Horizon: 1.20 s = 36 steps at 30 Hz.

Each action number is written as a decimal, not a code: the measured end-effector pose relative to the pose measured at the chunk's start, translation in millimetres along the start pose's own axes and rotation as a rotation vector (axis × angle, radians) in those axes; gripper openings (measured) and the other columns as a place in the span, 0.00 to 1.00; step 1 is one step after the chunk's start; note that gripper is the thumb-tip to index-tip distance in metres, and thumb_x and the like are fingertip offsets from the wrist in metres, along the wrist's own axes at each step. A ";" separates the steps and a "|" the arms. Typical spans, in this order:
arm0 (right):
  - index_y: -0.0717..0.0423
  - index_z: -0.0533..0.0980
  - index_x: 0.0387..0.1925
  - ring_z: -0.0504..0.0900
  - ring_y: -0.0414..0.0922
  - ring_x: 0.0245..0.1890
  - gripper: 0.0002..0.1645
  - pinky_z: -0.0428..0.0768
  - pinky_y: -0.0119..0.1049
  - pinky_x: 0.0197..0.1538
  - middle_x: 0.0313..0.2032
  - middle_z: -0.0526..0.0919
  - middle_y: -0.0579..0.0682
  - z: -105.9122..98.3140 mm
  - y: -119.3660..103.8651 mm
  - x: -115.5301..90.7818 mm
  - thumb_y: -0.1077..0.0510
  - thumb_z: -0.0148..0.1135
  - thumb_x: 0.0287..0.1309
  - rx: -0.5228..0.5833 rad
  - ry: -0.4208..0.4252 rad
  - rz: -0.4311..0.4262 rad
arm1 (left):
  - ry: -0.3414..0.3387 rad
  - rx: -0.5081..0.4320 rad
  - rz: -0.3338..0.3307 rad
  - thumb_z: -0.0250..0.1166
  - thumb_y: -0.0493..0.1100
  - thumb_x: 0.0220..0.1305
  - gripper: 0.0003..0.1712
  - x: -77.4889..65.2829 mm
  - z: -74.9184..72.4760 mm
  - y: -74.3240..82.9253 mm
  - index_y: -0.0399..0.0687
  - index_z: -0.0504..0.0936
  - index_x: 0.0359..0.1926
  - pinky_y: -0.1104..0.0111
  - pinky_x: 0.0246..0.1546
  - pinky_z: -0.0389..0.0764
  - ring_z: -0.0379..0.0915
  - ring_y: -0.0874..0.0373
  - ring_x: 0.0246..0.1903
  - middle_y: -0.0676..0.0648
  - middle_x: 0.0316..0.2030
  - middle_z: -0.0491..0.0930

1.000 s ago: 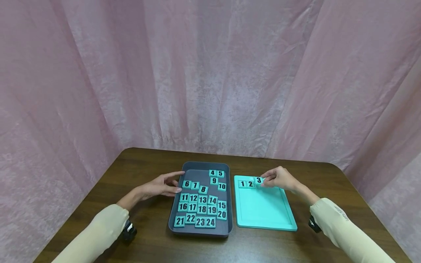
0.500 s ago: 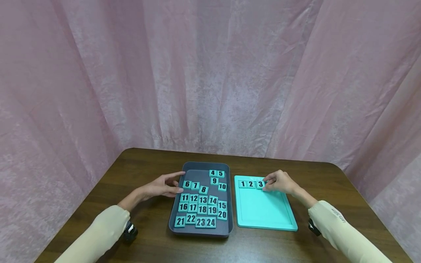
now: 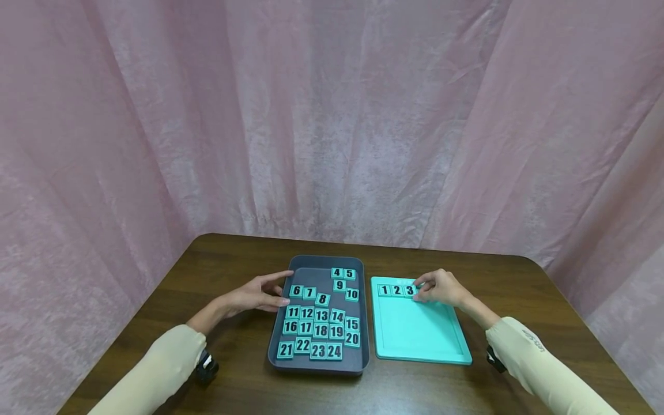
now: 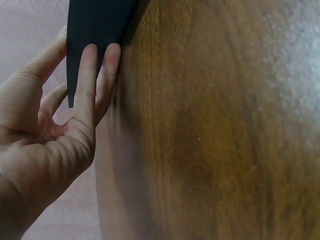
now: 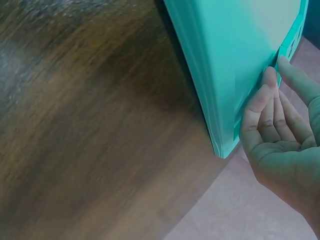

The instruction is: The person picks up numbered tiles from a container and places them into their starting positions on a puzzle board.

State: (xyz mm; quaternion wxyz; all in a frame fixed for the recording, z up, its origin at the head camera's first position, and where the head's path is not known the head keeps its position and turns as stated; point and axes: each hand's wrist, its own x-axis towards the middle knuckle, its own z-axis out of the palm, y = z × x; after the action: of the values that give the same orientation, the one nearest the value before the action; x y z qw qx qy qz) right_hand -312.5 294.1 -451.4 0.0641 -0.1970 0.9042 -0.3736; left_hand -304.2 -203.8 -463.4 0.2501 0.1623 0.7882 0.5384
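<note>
My left hand [image 3: 254,293] rests at the left side of a dark grey tray [image 3: 313,275], index finger and thumb tips at its rim. The left wrist view has two straight fingers [image 4: 86,82] of it lying along the tray's outer wall [image 4: 97,22]. Inside lie several teal tiles with black numbers, such as tile 4 [image 3: 336,272] and tile 21 [image 3: 285,350]. On the right, my right hand [image 3: 445,288] pinches number tile 3 [image 3: 410,291] by its right side, in line with tile 1 [image 3: 384,290] and tile 2 [image 3: 396,290], on a shallow teal tray [image 3: 417,328].
Both trays lie side by side on a brown wooden table [image 3: 233,357], with a narrow strip of wood between them. A pink curtain [image 3: 332,127] hangs behind the table and along its sides.
Tile 3 has come down and slightly right into the row beside tile 2, my right hand moving with it. My left hand has stayed at the grey tray's edge.
</note>
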 end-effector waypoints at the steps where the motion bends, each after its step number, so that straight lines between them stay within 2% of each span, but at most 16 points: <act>1: 0.72 0.81 0.52 0.87 0.45 0.30 0.24 0.83 0.36 0.30 0.32 0.90 0.56 0.1 0.3 0.0 0.60 0.75 0.58 0.001 -0.002 -0.002 | 0.002 -0.003 -0.001 0.73 0.49 0.65 0.50 -0.2 -0.1 -0.1 0.57 0.56 0.81 0.55 0.57 0.85 0.78 0.52 0.53 0.38 0.55 0.74; 13: 0.70 0.81 0.52 0.87 0.43 0.32 0.20 0.83 0.34 0.33 0.34 0.90 0.58 0.2 2.9 0.8 0.62 0.72 0.61 0.028 -0.007 0.015 | 0.001 -0.025 0.000 0.74 0.48 0.64 0.51 -0.4 0.2 -0.6 0.57 0.55 0.81 0.55 0.57 0.85 0.79 0.52 0.53 0.38 0.54 0.74; 18: 0.71 0.82 0.50 0.87 0.45 0.30 0.19 0.85 0.38 0.32 0.32 0.90 0.58 -2.5 -5.6 2.6 0.62 0.72 0.60 0.011 0.002 0.036 | -0.002 -0.029 0.006 0.74 0.48 0.64 0.51 0.2 0.0 -1.1 0.56 0.55 0.81 0.55 0.57 0.85 0.79 0.53 0.53 0.38 0.53 0.74; 21: 0.73 0.81 0.50 0.88 0.46 0.30 0.20 0.87 0.42 0.33 0.33 0.90 0.60 -7.0 -15.1 6.9 0.63 0.71 0.61 -0.004 0.008 0.034 | -0.003 -0.028 0.008 0.74 0.48 0.64 0.51 0.0 -0.3 -0.9 0.56 0.55 0.81 0.55 0.57 0.85 0.78 0.53 0.52 0.38 0.53 0.74; 27: 0.75 0.79 0.53 0.89 0.59 0.36 0.21 0.88 0.53 0.41 0.39 0.90 0.64 -11.6 -45.8 30.2 0.63 0.68 0.65 0.001 -0.026 -0.025 | -0.006 -0.023 0.008 0.74 0.47 0.64 0.52 -1.4 -1.7 -1.4 0.54 0.54 0.81 0.55 0.56 0.85 0.79 0.53 0.52 0.39 0.52 0.74; 30: 0.74 0.79 0.54 0.89 0.60 0.37 0.21 0.89 0.49 0.41 0.40 0.90 0.63 -8.1 -65.4 44.9 0.62 0.67 0.66 -0.004 -0.048 -0.058 | -0.007 -0.021 0.009 0.74 0.47 0.64 0.52 -1.4 -1.7 -0.8 0.54 0.54 0.81 0.55 0.56 0.85 0.79 0.53 0.52 0.39 0.51 0.75; 34: 0.72 0.80 0.54 0.89 0.53 0.34 0.19 0.89 0.40 0.37 0.40 0.90 0.61 4.6 -89.2 63.6 0.62 0.66 0.66 -0.011 -0.068 -0.078 | -0.014 -0.014 0.015 0.74 0.47 0.64 0.52 -0.4 -1.2 -0.3 0.53 0.53 0.81 0.55 0.56 0.85 0.80 0.53 0.52 0.39 0.51 0.75; 36: 0.71 0.81 0.53 0.89 0.51 0.33 0.18 0.89 0.41 0.37 0.40 0.90 0.62 14.7 -99.3 71.9 0.62 0.66 0.67 0.001 -0.081 -0.086 | -0.016 -0.012 0.014 0.74 0.47 0.64 0.52 0.2 -1.0 -0.9 0.53 0.53 0.81 0.55 0.56 0.85 0.80 0.53 0.52 0.39 0.51 0.75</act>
State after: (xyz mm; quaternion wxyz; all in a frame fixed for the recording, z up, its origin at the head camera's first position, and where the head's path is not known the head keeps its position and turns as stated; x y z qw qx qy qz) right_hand -343.7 191.7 -390.0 0.0844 -0.2505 0.8913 -0.3684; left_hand -304.9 -204.8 -463.9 0.2536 0.1706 0.7817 0.5436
